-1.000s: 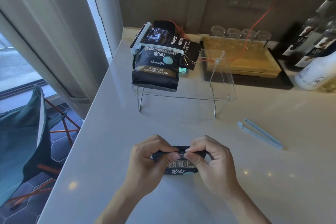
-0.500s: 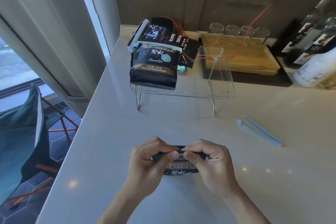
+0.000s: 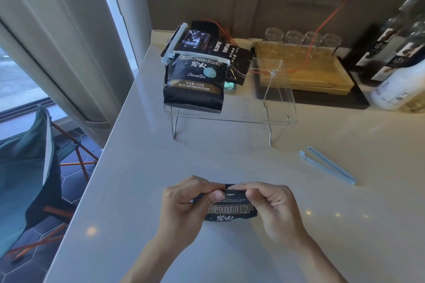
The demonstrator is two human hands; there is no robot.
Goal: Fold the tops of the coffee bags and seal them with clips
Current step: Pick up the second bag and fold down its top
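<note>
Both hands met at six o'clock on the pale counter point(image 3: 345, 225), knuckles up: the left hand point(image 3: 184, 207) and the right hand point(image 3: 273, 211) each pinched the top edge of a dark coffee bag point(image 3: 230, 210) between thumb and curled fingers. Its top was rolled toward the person, white lettering facing up. More lettering showed than half a second earlier. A light-blue clip point(image 3: 327, 164) lay open at three o'clock. At twelve o'clock, two clipped bags point(image 3: 195, 80) rested on a clear acrylic stand point(image 3: 279, 108).

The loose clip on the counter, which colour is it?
Light blue; the clip lies open, seen clearly in the head view.
</note>
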